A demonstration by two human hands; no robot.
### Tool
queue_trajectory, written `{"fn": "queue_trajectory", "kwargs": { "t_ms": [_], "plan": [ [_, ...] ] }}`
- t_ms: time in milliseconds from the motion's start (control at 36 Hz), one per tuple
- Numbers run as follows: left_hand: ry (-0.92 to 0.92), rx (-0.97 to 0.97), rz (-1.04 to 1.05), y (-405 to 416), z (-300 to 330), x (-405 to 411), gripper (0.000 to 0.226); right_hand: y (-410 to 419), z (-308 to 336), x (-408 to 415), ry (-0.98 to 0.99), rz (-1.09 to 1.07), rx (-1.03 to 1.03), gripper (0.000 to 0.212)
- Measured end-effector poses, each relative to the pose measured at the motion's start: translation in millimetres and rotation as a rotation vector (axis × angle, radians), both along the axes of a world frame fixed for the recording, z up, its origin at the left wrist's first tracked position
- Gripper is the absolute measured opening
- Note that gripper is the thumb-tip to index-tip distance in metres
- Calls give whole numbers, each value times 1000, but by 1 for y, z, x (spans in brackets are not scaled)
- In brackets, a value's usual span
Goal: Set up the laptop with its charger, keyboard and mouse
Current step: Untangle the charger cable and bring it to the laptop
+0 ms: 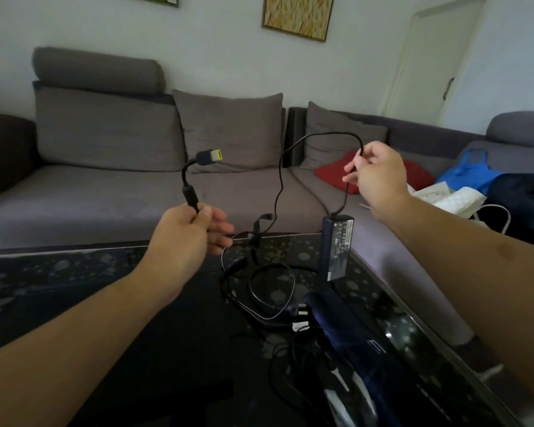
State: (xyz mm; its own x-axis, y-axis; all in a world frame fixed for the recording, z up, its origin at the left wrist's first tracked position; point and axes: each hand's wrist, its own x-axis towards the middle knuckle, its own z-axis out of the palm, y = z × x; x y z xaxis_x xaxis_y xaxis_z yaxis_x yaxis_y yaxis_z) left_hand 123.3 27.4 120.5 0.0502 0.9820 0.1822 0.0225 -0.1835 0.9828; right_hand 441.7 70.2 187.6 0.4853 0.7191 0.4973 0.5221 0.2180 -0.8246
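Two hands, left [188, 231] and right [376, 174], pinch the charger cable [279, 177] between them.

Cable tangle [269, 291] on table — routing unclear; charger label [341, 241] unreadable.

A grey corner sofa [111, 192] is seen along the white wall, and everything else is placed relative to it. Two grey cushions [232, 131] are propped against its backrest, and a red cushion [336, 174] is laid on its seat further right. A blue bag [469, 171] and white bags [457, 200] are piled at its right end, beside dark fabric. A framed yellow picture [298, 15] is hung on the wall above it. A white door [435, 63] is seen behind its right section. A dark glass table [74, 272] with a speckled pattern is set in front of it.
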Motion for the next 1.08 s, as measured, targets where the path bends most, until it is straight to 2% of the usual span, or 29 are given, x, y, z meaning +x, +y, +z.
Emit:
{"fn": "queue_trajectory", "kwargs": {
  "t_ms": [111,278,417,556,667,778,917,1083],
  "plan": [
    [15,-12,-26,11,-17,-1,29,9,-14,17,-18,-71,-21,19],
    [10,-25,-32,22,-37,4,31,10,-24,43,-78,-150,46,36],
    [-5,-27,-42,24,-42,13,32,12,-22,65,-172,-291,61,21],
    [-4,-17,-42,25,-45,21,32,17,-31,53,-180,-236,11,23],
    [12,-10,-52,31,-48,27,32,20,-56,51,-204,-148,-94,17],
    [30,-24,-76,38,-52,43,32,27,-76,49,-181,-88,-151,27],
    [8,-57,-112,43,-59,70,32,44,-87,37,-121,-26,-179,11],
    [36,-78,-138,45,-70,88,32,58,-143,40,-173,20,-460,19]
  ]
}}
